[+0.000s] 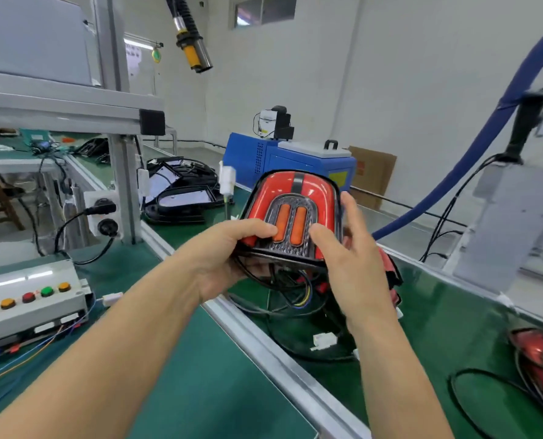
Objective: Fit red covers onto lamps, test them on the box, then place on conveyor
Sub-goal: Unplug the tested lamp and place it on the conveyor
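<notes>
My left hand (229, 251) clamps the red-covered, black-rimmed plastic lamp (292, 213) upright above the green conveyor (438, 327); my right hand (346, 248), fingers apart, steadies its right edge.

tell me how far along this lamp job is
Done: the red cover sits on the lamp held up by the left hand, with the right hand at its side. Another covered lamp already lies on the conveyor. Left: testing on the button box, then placing it on the conveyor.

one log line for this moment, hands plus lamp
stage: cover fitted, pre-test | left hand: grips red-covered lamp | right hand: open at lamp's right edge | grey button test box: untouched | lamp above green conveyor belt
</notes>
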